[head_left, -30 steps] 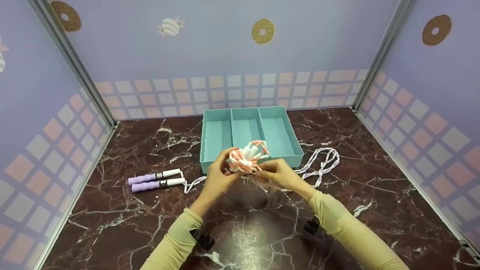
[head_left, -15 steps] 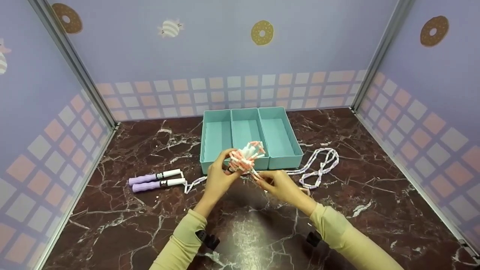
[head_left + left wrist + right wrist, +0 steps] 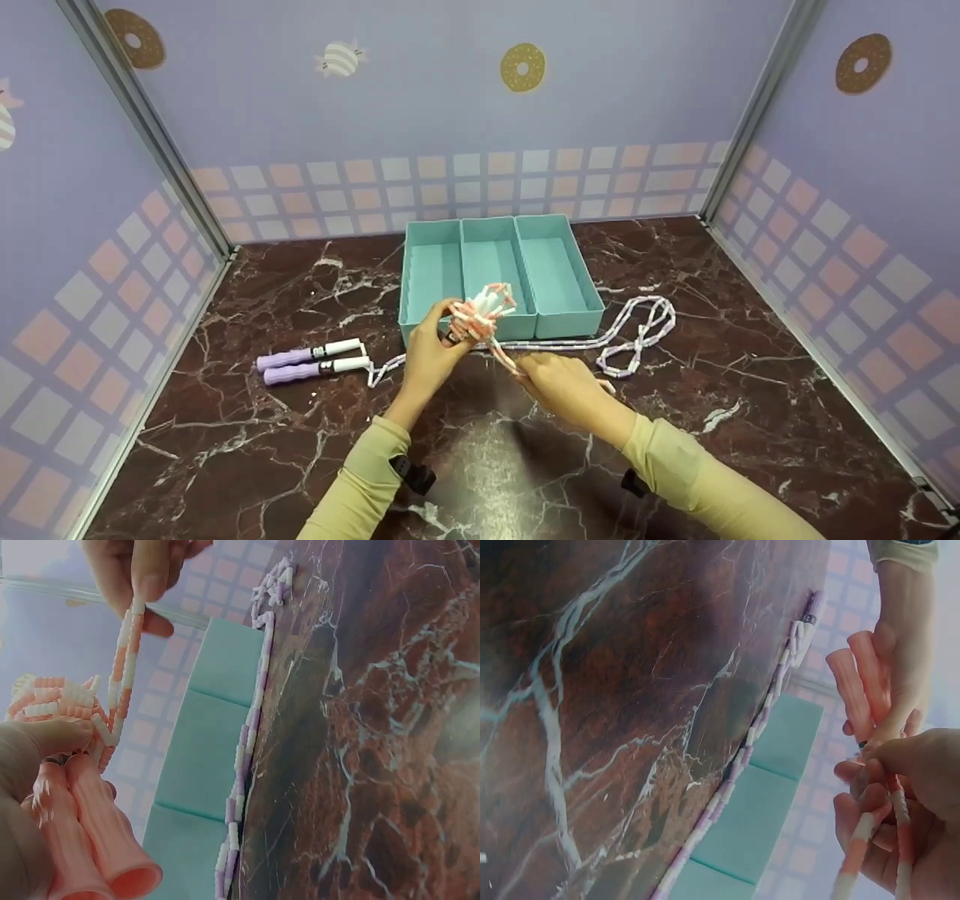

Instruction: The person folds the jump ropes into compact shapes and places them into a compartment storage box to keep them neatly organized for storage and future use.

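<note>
My left hand grips a pink-and-white beaded jump rope, its cord wound into a bundle round the two handles. In the left wrist view the pink handles stick out below the thumb. From the bundle a doubled length of cord runs to my right hand, which pinches it in curled fingers. A short cord end hangs past the right hand in the right wrist view. Both hands are held above the table, in front of the teal box.
The teal box has three compartments. Along its front lies a second jump rope, with purple-and-white handles at left and a looped beaded cord at right. Patterned walls enclose the back and sides of the dark marbled table.
My right hand has moved down and away from the bundle, drawing out the doubled cord between the hands. The bundle in my left hand has shifted slightly left.
</note>
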Tool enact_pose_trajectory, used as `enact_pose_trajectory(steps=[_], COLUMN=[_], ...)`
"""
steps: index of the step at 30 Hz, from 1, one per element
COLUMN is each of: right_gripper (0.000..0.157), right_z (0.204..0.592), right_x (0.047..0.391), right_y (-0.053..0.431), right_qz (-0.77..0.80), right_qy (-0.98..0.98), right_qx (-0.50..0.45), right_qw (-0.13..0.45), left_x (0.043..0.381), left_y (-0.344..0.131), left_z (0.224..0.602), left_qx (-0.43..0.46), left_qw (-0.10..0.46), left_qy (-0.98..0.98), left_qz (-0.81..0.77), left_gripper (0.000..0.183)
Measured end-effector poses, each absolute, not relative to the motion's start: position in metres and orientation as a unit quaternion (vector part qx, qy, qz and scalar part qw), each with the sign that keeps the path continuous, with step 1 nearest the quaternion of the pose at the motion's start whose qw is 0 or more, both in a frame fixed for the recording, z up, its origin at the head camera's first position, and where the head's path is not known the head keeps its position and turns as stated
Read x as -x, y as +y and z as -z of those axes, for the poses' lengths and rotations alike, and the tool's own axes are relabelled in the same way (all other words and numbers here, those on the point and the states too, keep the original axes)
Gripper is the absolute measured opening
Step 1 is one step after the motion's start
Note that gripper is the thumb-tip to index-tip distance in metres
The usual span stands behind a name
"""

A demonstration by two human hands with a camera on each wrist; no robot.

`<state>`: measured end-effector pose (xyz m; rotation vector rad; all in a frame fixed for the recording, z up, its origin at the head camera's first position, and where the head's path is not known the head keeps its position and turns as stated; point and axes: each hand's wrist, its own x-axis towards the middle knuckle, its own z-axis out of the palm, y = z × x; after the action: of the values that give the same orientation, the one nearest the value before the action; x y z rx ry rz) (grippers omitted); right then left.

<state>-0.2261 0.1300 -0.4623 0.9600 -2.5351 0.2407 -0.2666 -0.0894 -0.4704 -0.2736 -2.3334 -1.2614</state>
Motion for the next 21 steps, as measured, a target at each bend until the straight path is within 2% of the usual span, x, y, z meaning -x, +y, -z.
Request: enact_pose_trajectory(steps=[10, 17, 21], right_gripper=[0.021, 0.026, 0.020], right_z=[0.447, 0.428, 0.420], right_x=[0.215, 0.206, 0.200], right_y=[0.130, 0.136, 0.136], right_qz=[0.050, 0.105, 0.131], right_qy=[-0.877, -0.852, -0.834], right_qx=[-0.378, -0.409, -0.429], right_qw=[0.294, 0.310, 0.323], left_x=[0.260, 0.254, 0.252], left_y=[-0.085, -0.082, -0.081], left_z=[0.470, 0.469, 0.470], left_qx=[0.118, 0.135, 0.141], left_qw=[0.238, 0.239, 0.232], left_qy=[-0.897, -0.918, -0.924], left_qz=[0.352, 0.287, 0.271], left_gripper=[0.055, 0.056, 0.058])
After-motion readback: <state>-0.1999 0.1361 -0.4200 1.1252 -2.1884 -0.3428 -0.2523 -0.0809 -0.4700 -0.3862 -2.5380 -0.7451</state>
